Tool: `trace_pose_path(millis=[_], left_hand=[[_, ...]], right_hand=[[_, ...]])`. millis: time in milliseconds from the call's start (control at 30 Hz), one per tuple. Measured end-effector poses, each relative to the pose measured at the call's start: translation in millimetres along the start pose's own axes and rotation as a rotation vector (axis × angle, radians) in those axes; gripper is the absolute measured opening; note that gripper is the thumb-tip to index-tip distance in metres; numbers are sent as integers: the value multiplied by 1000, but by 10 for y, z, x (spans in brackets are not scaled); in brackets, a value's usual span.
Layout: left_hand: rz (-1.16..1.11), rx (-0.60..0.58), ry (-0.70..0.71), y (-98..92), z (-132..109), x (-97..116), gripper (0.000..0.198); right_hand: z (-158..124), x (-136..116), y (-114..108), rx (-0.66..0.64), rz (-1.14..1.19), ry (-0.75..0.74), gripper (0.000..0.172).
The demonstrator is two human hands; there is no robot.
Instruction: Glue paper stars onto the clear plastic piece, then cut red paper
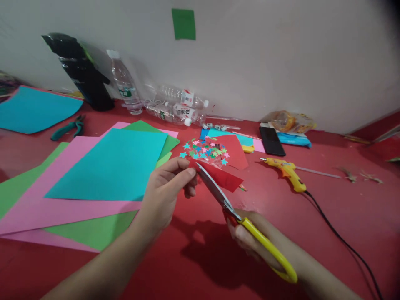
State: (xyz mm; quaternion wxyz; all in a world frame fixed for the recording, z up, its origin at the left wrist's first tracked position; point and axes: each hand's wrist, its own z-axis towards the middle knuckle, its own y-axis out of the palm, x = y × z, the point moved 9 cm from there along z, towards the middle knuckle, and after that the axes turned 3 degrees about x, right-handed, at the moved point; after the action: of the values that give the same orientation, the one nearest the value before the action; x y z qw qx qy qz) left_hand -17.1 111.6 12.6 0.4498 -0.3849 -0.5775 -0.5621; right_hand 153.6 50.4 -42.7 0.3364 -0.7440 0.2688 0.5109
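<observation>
Between thumb and fingers, my left hand (170, 183) pinches one end of a red piece of paper (226, 178) above the table. My right hand (254, 233) is wrapped round a pair of scissors (265, 246) with yellow handles. Their metal blades point up and left along the red paper, with the tips close to my left fingertips. Just behind the paper lies a pile of small coloured paper stars (206, 148), in blue, pink, green and red. A larger red sheet (233, 150) lies beside the stars.
Coloured sheets (109, 166) spread over the left, with green-handled pliers (69, 128) behind. A black flask (84, 75) and plastic bottles (125, 85) stand or lie along the wall. On the right are a phone (271, 141) and a yellow glue gun (286, 171) with a trailing cord.
</observation>
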Motion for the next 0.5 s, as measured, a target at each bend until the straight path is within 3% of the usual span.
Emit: trace_pose_path(millis=[500], left_hand=[[10, -6, -9, 7, 8, 12, 11]], right_hand=[[2, 9, -8, -2, -22, 37, 55]])
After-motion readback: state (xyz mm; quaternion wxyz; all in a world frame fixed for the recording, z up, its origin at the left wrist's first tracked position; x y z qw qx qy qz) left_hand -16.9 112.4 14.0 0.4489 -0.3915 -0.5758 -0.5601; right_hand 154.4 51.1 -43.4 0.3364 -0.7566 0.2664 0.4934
